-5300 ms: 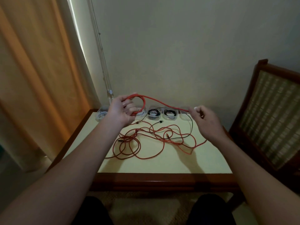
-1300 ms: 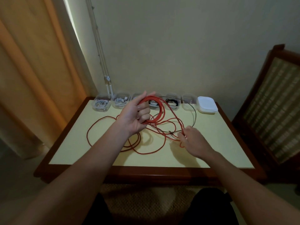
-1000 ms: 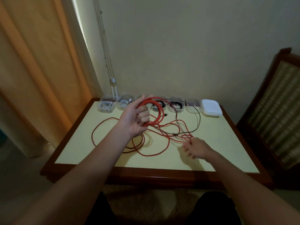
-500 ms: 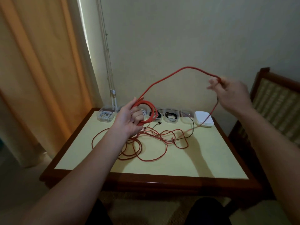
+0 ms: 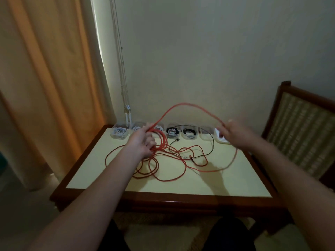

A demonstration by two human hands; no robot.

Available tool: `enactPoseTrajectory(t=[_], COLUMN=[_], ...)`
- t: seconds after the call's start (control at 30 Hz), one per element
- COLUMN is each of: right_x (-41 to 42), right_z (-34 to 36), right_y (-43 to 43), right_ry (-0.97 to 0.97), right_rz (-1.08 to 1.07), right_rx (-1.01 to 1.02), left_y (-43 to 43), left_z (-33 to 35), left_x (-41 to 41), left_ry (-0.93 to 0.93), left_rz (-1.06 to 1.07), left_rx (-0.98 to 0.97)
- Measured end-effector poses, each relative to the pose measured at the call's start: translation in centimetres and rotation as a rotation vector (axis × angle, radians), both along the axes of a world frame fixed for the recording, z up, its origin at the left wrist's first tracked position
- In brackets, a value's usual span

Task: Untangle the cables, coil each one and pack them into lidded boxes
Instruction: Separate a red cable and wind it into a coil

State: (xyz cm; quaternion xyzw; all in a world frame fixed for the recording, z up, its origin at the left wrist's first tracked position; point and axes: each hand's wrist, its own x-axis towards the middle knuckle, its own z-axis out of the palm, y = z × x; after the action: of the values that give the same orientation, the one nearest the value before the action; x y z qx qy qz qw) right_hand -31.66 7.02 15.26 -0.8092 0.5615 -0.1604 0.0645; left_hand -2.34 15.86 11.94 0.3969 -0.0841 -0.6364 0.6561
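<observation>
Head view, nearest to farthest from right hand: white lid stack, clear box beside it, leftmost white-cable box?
1. White lid stack, row's right end, by the right hand.
2. Clear box, just left of it.
3. Leftmost white-cable box, far left.

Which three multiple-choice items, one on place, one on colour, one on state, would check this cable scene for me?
1. Where do the clear boxes stand?
A. on the chair
B. along the far edge of the table
C. on the floor

2. What colour is the coil in the left hand?
A. white
B. blue
C. red

3. How far along is the red cable?
A. all packed in a box
B. partly coiled, with loose loops on the table
C. untouched

Answers:
1 B: the boxes line the table's far side.
2 C: the coil that the left hand grips is red.
3 B: the left hand holds a coil, the right hand holds up a strand, and loops lie on the table.
</observation>
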Motion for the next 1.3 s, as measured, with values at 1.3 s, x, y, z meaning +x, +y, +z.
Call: enactPoseTrajectory(t=[1.3], right_x=[3.6], right_z=[3.2], right_y=[-9.3], right_ry=[-1.357], right_rz=[-0.071], right_rx=[0.095], left_y=[-7.9], left_z=[-9.5], left_x=[-2.1], left_ry=[-0.613], left_rz=[-0.044], left_rx=[0.052])
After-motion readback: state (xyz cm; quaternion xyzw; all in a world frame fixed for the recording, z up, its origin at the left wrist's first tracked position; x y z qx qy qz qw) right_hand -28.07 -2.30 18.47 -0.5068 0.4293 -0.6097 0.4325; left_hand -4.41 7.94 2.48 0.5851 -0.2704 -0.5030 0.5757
